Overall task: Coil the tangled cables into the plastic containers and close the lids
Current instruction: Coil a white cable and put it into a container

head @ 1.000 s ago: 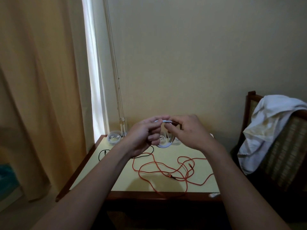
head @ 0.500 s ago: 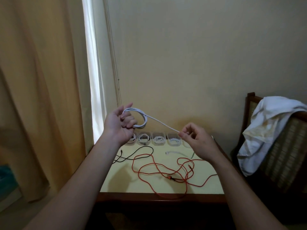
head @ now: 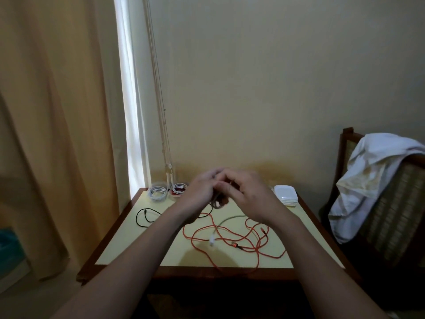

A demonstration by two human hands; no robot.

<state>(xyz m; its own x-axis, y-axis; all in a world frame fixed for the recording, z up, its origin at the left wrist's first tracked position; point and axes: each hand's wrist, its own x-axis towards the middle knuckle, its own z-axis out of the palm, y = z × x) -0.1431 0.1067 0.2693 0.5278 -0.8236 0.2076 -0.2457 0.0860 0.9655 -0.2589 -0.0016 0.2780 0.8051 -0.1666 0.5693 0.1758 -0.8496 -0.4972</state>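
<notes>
Partly done: filled containers (head: pixel 157 192) beyond left grip (head: pixel 202 189), lids (head: pixel 286 194) unfitted beside right grip (head: pixel 248 199). Left grip curled round white cable (head: pixel 230 218); right blurred, cannot tell. Orange cable (head: pixel 233 244), black cable (head: pixel 137 218) below, uncoiled.

Wood, plastic, cloth
Table (head: pixel 110 229): glossy wooden rim, matt yellow top; clear plastic containers (head: pixel 157 194) on it; white cloth (head: pixel 368 180) right of it.
</notes>
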